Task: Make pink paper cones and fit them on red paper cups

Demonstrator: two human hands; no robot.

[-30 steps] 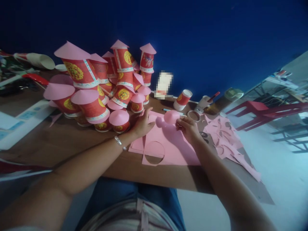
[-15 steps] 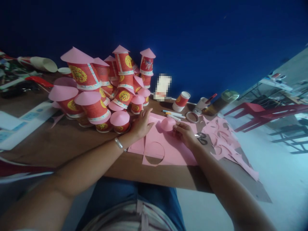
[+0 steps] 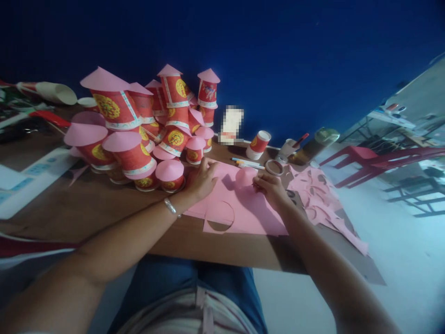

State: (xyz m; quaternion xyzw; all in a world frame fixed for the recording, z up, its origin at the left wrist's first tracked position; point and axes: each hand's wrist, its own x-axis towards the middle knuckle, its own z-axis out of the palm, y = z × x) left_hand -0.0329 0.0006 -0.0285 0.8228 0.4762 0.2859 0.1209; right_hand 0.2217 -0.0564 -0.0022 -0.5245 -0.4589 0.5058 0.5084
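Observation:
My left hand [image 3: 202,178] lies on the upper left part of a pink paper sheet [image 3: 250,211] on the wooden table [image 3: 104,204], fingers bent and pressing down. My right hand [image 3: 271,188] is closed in a pinch on a small pink paper cone [image 3: 246,176] that rests on the sheet. A round hole [image 3: 219,217] is cut out of the sheet near its front edge. Left of my left hand stands a pile of red paper cups with pink cone lids [image 3: 146,125].
Pens [image 3: 248,163], a tape roll [image 3: 274,167] and a lone red cup [image 3: 257,144] lie behind the sheet. Pink paper scraps [image 3: 320,195] cover the table's right side. Red chairs [image 3: 375,162] stand beyond on the right. Papers and clutter [image 3: 31,171] lie at the left.
My right hand brought the pink cone down from above the sheet onto it. My left hand stayed on the sheet, its fingers curling a little.

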